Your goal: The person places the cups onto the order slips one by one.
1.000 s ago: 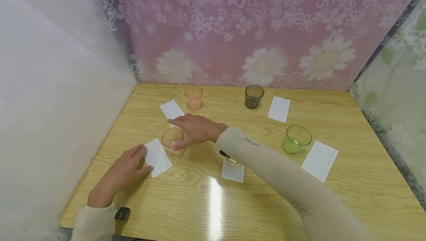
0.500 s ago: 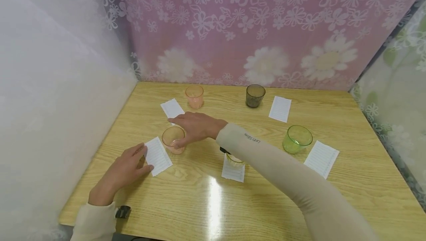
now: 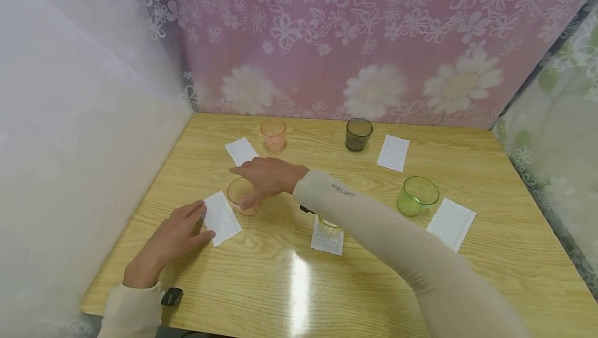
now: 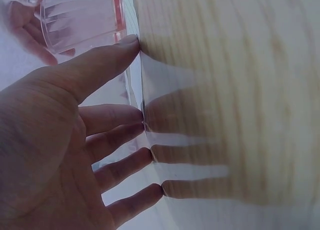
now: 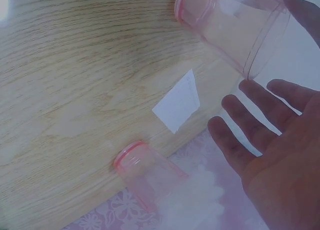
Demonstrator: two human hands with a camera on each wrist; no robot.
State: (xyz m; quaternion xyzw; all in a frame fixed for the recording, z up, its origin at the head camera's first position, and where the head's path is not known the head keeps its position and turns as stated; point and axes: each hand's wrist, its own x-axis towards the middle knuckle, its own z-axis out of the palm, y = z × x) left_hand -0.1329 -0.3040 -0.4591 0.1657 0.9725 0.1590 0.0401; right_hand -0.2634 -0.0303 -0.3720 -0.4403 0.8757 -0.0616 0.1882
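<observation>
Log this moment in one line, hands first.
left hand: touching paper slip | right hand: outstretched at nearer pink cup | cup: upright

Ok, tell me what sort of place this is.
Probably an indoor booth for tabletop work: a yellowish rectangular wood-grain table has a pink flower-patterned backdrop behind it and a whitish, wall-like panel along its left.

Room rt of far pink cup (image 3: pixel 273 135), R fingers (image 3: pixel 246 173) block nr pink cup (image 3: pixel 236 192).
</observation>
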